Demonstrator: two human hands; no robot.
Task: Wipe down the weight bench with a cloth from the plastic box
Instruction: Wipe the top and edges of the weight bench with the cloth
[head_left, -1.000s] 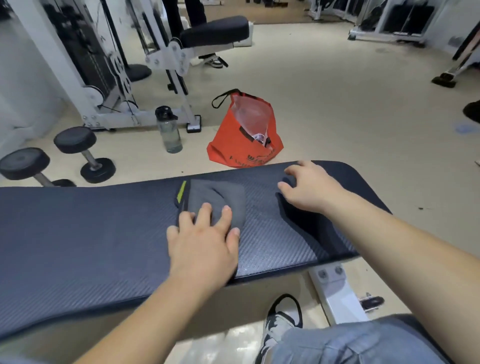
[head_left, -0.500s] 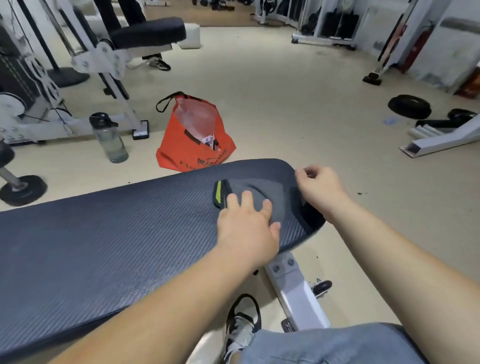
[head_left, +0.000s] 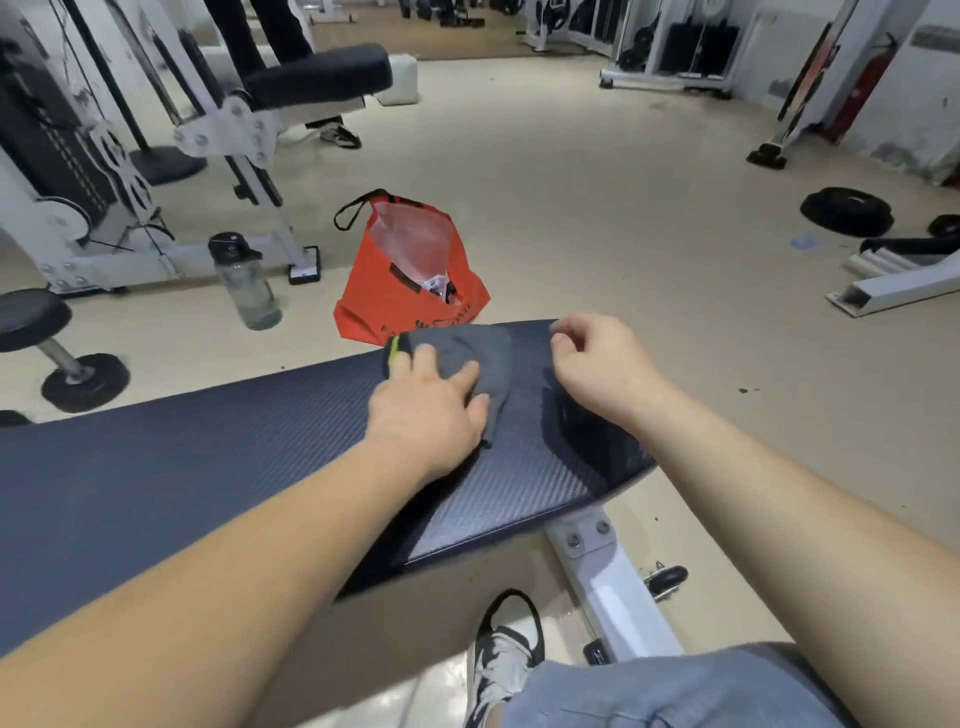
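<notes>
Cloth (head_left: 485, 347) half hidden under left hand (head_left: 427, 415); bench (head_left: 208, 457) cut off left.

Dim, even indoor light; wide-angle bending at edges.

The left hand (head_left: 431, 410) presses flat on a dark grey cloth with a yellow-green tab (head_left: 480, 353) at the end of the dark textured padded bench (head_left: 208, 467); the right hand (head_left: 597, 369), fingers (head_left: 571, 332) loosely curled, is just beside the cloth.
</notes>
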